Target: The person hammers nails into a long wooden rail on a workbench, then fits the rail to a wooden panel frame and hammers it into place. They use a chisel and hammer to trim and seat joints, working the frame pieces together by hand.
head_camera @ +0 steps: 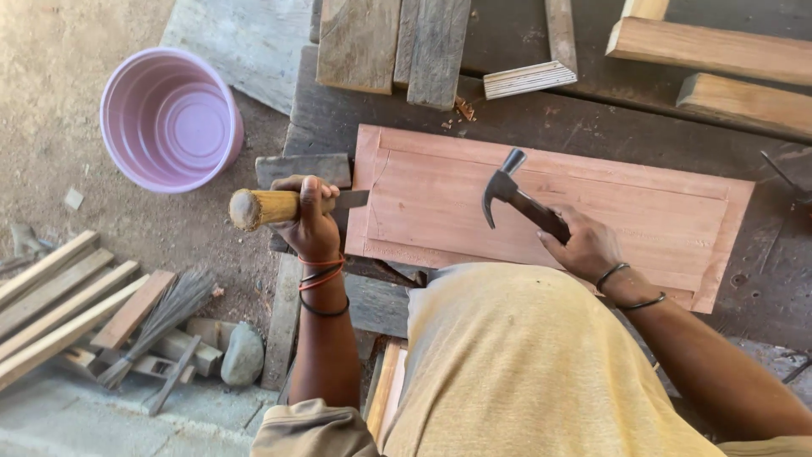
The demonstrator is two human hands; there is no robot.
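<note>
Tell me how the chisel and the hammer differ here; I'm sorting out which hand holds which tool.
The chisel sits in the left hand, lying level with its blade at the panel's left edge; the hammer is in the right hand, raised above the panel. The chisel has a pale, thick wooden handle; the hammer has a dark handle and a dark claw head. Both are gripped in a closed fist.
</note>
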